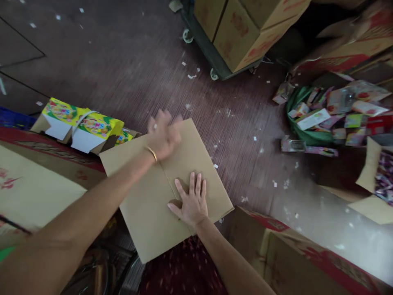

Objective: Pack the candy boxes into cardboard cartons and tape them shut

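Observation:
A closed brown cardboard box (138,205) lies in front of me, with its two top flaps meeting along a seam. My right hand (193,205) rests flat on the top near that seam, fingers spread and holding nothing. Over the far part of the box is my left hand (165,134), smeared by motion. Its fingers look partly curled, but I cannot make out whether they hold anything or touch the cardboard. A gold bangle (151,154) circles the left wrist.
Yellow printed packs (98,123) stand to the left beside a large carton (37,180). A wheeled trolley (202,45) bears cartons ahead. At right are a green bag (294,123) of small packets, an open carton (368,164) and another person's blurred arm (346,30). Paper scraps litter the floor.

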The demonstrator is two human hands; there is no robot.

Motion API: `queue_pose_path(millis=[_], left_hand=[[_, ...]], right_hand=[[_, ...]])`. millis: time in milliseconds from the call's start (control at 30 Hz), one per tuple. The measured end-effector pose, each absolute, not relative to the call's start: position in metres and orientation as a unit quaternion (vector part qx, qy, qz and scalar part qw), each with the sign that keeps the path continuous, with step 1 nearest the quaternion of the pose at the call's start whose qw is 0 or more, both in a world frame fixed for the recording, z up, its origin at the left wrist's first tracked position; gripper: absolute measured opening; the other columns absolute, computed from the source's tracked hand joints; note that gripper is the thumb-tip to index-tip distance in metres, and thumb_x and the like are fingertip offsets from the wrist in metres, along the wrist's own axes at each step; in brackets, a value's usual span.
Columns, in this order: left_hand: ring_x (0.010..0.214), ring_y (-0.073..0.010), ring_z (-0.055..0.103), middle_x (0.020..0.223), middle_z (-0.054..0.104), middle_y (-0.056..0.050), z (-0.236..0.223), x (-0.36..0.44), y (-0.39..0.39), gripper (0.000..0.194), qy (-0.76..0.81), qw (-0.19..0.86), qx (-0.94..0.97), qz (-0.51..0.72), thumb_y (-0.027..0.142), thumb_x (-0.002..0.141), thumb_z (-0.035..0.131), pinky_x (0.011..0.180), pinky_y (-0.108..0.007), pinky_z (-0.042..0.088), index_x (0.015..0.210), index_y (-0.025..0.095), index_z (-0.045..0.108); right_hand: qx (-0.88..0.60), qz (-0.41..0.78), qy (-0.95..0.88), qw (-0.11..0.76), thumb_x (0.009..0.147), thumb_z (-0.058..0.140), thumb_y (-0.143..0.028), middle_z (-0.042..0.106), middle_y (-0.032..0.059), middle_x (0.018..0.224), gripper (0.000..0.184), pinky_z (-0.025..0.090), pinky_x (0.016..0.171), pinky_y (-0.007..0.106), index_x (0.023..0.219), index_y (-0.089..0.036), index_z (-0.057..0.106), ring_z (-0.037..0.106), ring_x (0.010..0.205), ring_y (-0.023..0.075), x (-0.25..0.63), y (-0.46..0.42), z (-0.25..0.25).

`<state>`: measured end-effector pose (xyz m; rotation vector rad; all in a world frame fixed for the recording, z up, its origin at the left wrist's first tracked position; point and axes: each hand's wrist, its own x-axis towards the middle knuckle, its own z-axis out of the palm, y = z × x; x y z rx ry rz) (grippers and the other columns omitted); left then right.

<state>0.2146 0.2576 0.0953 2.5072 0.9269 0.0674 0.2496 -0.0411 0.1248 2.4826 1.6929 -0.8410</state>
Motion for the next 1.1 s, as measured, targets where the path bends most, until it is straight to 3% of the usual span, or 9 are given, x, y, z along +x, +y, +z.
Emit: queue_pose_path(millis=[133,267,467,800,967,1100], left_hand=[[0.145,-0.0321,-0.001,0.16,0.004,-0.001,0.094,0.219,0.193,0.057,0.239,0.241,0.94,-0.038,0.054,0.091,0.04,0.113,-0.059,-0.003,0.145,0.039,0.031],[0.145,-0.0311,0.001,0.16,0.003,-0.005,0.099,0.204,0.203,0.055,0.276,0.256,0.926,-0.01,0.05,0.095,0.034,0.114,-0.058,0.003,0.147,0.033,0.03],[0.145,-0.0321,0.002,0.16,0.001,-0.003,0.094,0.189,0.191,0.052,0.324,0.219,0.92,-0.017,0.043,0.094,0.038,0.112,-0.061,-0.005,0.146,0.034,0.034],[0.146,-0.03,0.001,0.159,0.005,-0.009,0.101,0.121,0.091,0.054,0.285,0.237,0.929,-0.019,0.043,0.095,0.037,0.115,-0.057,0.0,0.148,0.034,0.029],[0.146,-0.0287,-0.003,0.159,0.004,-0.006,0.095,0.114,0.085,0.054,0.292,0.283,0.913,-0.031,0.049,0.095,0.032,0.115,-0.056,-0.003,0.147,0.034,0.03],[0.145,-0.0267,-0.006,0.159,0.006,-0.004,0.094,0.116,0.095,0.052,0.292,0.326,0.897,-0.052,0.044,0.095,0.03,0.115,-0.055,-0.006,0.146,0.032,0.034]], right_hand=[[0.797,-0.275,0.538,0.013,0.077,0.049,-0.075,-0.002,0.0088,0.159,0.088,0.004,0.111,0.062,0.149,-0.038,0.016,-0.007,0.142,0.0453,0.25,-0.04,0.128],[0.799,-0.28,0.533,0.01,0.077,0.049,-0.074,-0.002,0.0081,0.159,0.085,0.005,0.111,0.062,0.149,-0.039,0.02,-0.007,0.142,0.045,0.251,-0.039,0.13],[0.798,-0.269,0.539,0.027,0.075,0.054,-0.072,-0.002,0.0082,0.159,0.087,0.004,0.111,0.062,0.148,-0.036,0.023,-0.01,0.142,0.0436,0.251,-0.04,0.131],[0.801,-0.189,0.565,0.055,0.076,0.059,-0.065,-0.009,0.0087,0.159,0.084,0.005,0.111,0.062,0.147,-0.034,0.028,-0.007,0.142,0.0437,0.243,-0.044,0.127],[0.802,-0.162,0.562,0.123,0.08,0.052,-0.066,-0.011,0.015,0.158,0.086,0.003,0.112,0.059,0.15,-0.024,0.022,-0.01,0.142,0.0422,0.233,-0.046,0.122],[0.814,-0.18,0.514,0.202,0.094,0.035,-0.051,-0.002,0.0223,0.156,0.073,0.004,0.112,0.06,0.151,-0.01,0.013,-0.01,0.142,0.0414,0.208,-0.031,0.123]])
